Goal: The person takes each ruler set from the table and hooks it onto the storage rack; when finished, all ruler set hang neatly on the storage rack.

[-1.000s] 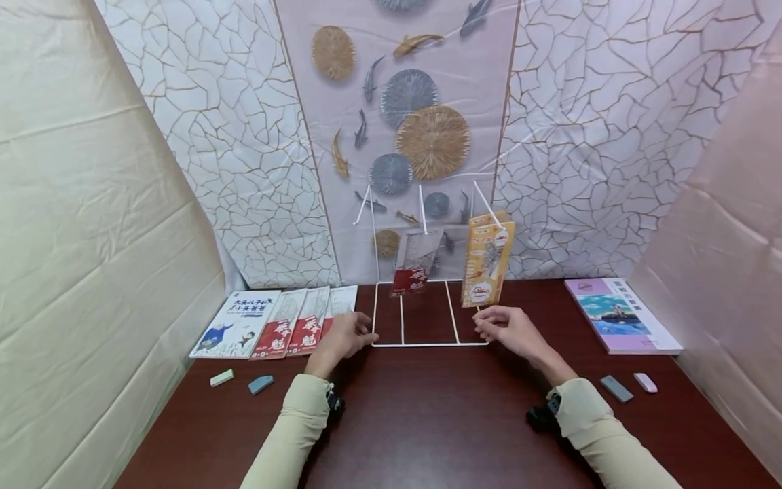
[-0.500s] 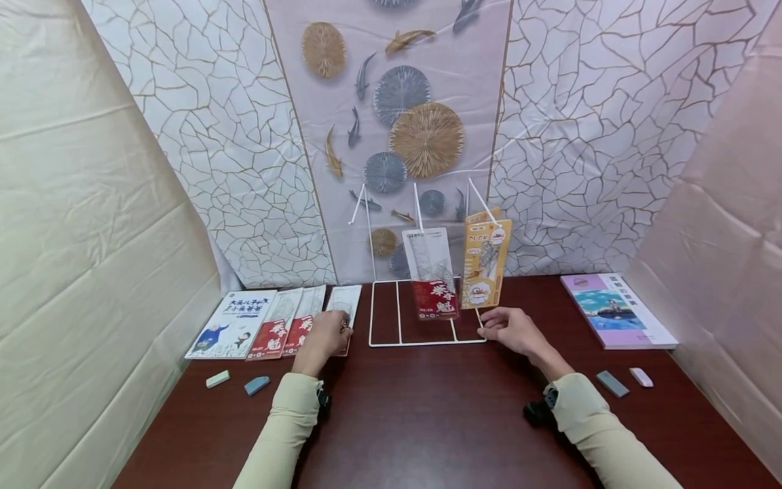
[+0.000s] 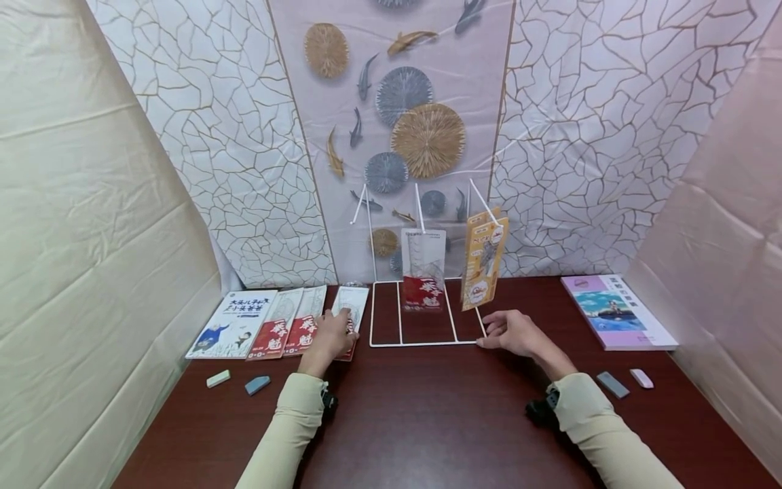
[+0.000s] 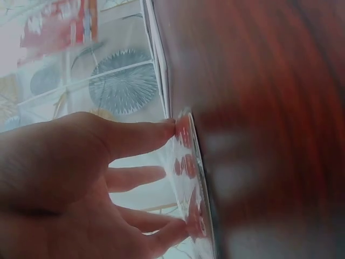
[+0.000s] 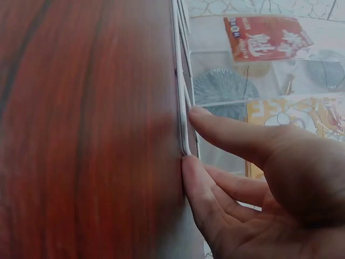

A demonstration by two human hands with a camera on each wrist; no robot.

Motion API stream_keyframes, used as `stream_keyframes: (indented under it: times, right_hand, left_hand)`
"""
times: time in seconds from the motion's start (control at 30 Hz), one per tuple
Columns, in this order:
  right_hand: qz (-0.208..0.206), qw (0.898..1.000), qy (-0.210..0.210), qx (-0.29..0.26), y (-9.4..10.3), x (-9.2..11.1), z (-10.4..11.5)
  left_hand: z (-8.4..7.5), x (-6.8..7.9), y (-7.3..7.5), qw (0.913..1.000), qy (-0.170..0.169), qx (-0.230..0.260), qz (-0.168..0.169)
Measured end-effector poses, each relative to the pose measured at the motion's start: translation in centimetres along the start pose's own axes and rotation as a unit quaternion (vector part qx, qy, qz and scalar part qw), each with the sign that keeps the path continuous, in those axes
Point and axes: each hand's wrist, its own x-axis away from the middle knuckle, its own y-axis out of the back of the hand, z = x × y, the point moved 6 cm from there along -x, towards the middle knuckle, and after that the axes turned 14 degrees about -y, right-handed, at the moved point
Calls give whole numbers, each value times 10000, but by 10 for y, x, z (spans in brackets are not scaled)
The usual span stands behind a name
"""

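In the head view my left hand (image 3: 330,336) is over the nearest red-and-white blister pack (image 3: 358,300), which lies on the table. In the left wrist view the thumb and fingers are spread and fairly straight. Their tips touch the blister pack (image 4: 194,186). My right hand (image 3: 513,333) pinches the front right corner of a white wire display rack (image 3: 427,343), thumb at the front rail and fingers beside it. On the rack's middle hook hangs another red-and-white pack (image 3: 423,285); on its right hook hang yellow duck packs (image 3: 485,265).
Left of my left hand lie two more red-and-white packs (image 3: 303,322) and a white booklet (image 3: 229,326). A pink-and-blue book (image 3: 617,312) lies on the right. Small erasers lie nearer me, one blue (image 3: 257,385) and one grey (image 3: 613,384). A patterned backdrop (image 3: 421,102) stands behind.
My left hand has moved left from the rack's side onto the nearest pack, which has shifted slightly right and turned. The hanging packs have swung. My right hand stays at the rack's corner.
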Motion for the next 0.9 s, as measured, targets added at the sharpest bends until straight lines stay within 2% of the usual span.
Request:
stream_keyframes:
  times: [0.1, 0.3, 0.4, 0.53, 0.6, 0.7, 0.77, 0.83, 0.9]
  right_hand:
    - [21, 9998, 114, 131, 0, -1, -1]
    - [-89, 9995, 263, 154, 0, -4, -2]
    - [-97, 9994, 303, 142, 1, -3, -1]
    - [-114, 9992, 375, 125, 1, -2, -2]
    - [-112, 9991, 403, 116, 1, -2, -2]
    - [-78, 9992, 385, 101, 1, -1, -2]
    - [-60, 9993, 363, 89, 1, -2, -2]
    - [-61, 9995, 315, 72, 1, -2, -3]
    - [-60, 9995, 296, 74, 1, -2, -4]
  left_hand:
    - [2, -1, 0, 9997, 142, 170, -45]
    - [8, 0, 3, 9944, 486, 728, -599]
    - [12, 1, 4, 9898, 663, 1013, -754]
    - [16, 1, 4, 9867, 746, 1190, -816]
    - [17, 1, 7, 9845, 719, 1261, -988]
    - [16, -1, 13, 9752, 599, 1531, -1479]
    - [14, -2, 18, 9658, 448, 1745, -1863]
    - [13, -4, 21, 9575, 312, 1903, -2143]
    - [11, -6, 23, 9515, 228, 2043, -2288]
